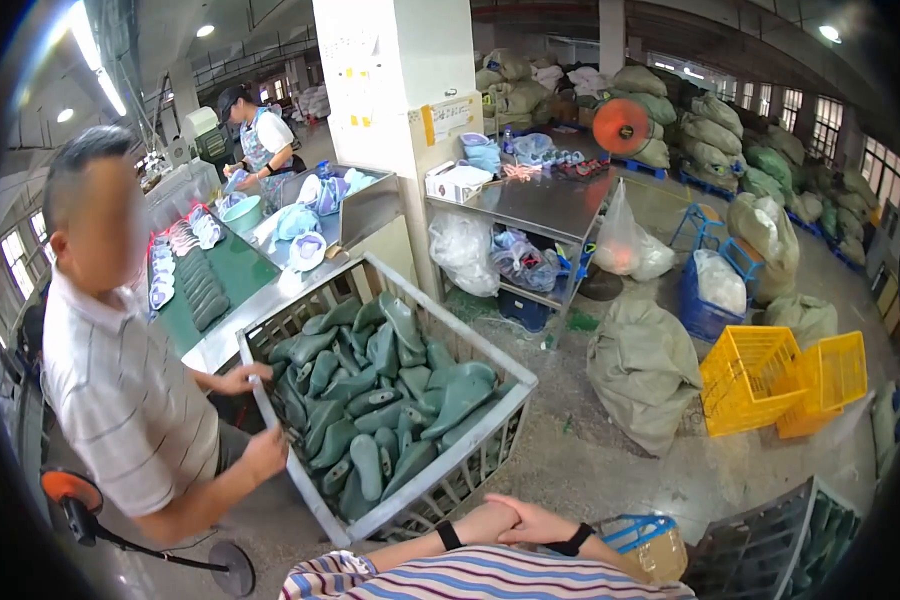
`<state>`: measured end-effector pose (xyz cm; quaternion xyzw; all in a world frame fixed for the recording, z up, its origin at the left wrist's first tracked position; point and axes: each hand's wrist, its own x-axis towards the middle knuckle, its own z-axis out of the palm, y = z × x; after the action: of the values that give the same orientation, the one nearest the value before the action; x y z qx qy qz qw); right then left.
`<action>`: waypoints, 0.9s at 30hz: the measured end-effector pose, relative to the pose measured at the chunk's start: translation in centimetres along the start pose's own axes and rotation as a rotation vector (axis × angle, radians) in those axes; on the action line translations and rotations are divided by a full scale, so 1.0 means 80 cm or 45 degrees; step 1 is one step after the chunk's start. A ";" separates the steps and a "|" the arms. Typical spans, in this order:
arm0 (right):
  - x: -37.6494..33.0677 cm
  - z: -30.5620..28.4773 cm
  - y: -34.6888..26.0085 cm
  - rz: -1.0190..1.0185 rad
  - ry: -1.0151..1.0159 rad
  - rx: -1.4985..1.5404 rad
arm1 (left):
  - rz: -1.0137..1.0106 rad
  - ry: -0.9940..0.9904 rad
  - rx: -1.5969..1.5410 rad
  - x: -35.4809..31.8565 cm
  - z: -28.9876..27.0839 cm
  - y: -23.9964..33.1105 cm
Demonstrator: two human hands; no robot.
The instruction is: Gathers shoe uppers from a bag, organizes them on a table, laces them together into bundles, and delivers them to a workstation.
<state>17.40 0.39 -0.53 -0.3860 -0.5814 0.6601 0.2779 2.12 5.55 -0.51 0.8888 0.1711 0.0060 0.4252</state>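
Note:
My left hand (482, 522) and my right hand (536, 524) are clasped in front of my body, at the bottom middle. The right hand closes over the left one, whose fingers are mostly hidden; no object shows in either. Just beyond them stands a large grey slatted crate (440, 488), heaped with dark green shoe lasts (370, 385). At the left, a person in a striped polo shirt (120, 390) grips the crate's near-left rim with both hands. My hands are nearest to the crate's front corner and do not touch it.
A conveyor (232, 268) carries shoe parts and lasts; a second person (260, 140) works beside it. Right of the pillar (370, 110) is a metal table (530, 205). Yellow crates (750, 375), a sack (645, 375) and another crate of lasts (760, 545) stand on the right. A pedestal fan (75, 495) is lower left.

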 end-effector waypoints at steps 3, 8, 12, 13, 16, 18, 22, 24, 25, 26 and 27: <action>0.046 -0.136 0.021 -0.174 0.073 0.079 | 0.077 0.137 -0.109 0.109 -0.078 -0.032; 0.073 -0.282 0.000 0.409 0.277 0.299 | -0.164 0.365 -1.094 0.228 -0.144 -0.103; 0.088 -0.377 0.012 0.192 0.546 0.267 | -0.121 0.587 -0.820 0.310 -0.189 -0.123; 0.088 -0.401 0.006 0.361 0.513 0.234 | -0.035 0.734 -0.598 0.322 -0.205 -0.122; 0.111 -0.471 -0.009 0.440 0.432 0.120 | -0.037 0.803 -0.449 0.372 -0.241 -0.150; 0.137 -0.532 0.030 0.002 0.317 -0.128 | -0.175 0.934 -0.512 0.406 -0.247 -0.166; 0.187 -0.656 0.017 -0.137 0.077 -0.575 | -0.372 1.364 -1.155 0.481 -0.268 -0.209; 0.210 -0.709 -0.003 0.248 0.201 0.133 | -0.371 1.476 -1.056 0.520 -0.287 -0.224; 0.218 -0.725 -0.030 0.022 0.212 0.240 | -0.364 1.577 -0.968 0.536 -0.294 -0.225; 0.223 -0.738 -0.054 -0.203 0.226 0.347 | -0.389 1.593 -0.975 0.552 -0.304 -0.222; 0.237 -0.759 -0.042 -0.186 0.214 0.673 | -0.402 1.456 -0.792 0.569 -0.317 -0.218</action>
<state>57.33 50.01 -2.32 -0.3106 -0.3903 0.7327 0.4630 35.80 48.84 -3.65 0.5459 0.4877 0.4628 0.4999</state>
